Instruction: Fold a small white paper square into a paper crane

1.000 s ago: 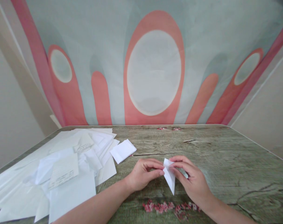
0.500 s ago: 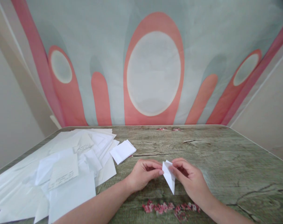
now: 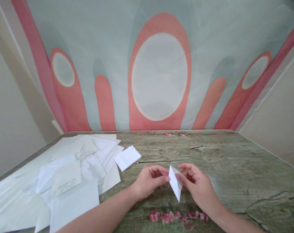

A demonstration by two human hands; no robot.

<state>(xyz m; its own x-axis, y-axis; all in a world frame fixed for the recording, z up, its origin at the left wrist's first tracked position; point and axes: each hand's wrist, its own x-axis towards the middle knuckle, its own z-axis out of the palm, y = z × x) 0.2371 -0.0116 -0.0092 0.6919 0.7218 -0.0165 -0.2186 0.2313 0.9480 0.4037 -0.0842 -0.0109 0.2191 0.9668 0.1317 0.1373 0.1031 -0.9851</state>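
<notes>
A small piece of folded white paper [image 3: 175,184] with a pointed lower end is held up between both hands, above the table's front half. My left hand [image 3: 150,181] pinches its left edge between thumb and fingers. On the other side, my right hand [image 3: 194,181] has its thumb pressed on the near face, with the fingers partly behind the paper. A crease runs down the paper from its upper tip. The back of the fold is hidden from me.
A wood-patterned table [image 3: 234,168] carries a spread pile of white paper sheets [image 3: 74,207] at the left. A small stack of folded white paper [image 3: 128,158] lies beyond my left hand. Behind the table's far edge hangs a grey and coral patterned backdrop [image 3: 159,77].
The folded paper has turned slightly, and its upper part now shows one tip. My right fingers have shifted around its right side. My left hand has stayed nearly still.
</notes>
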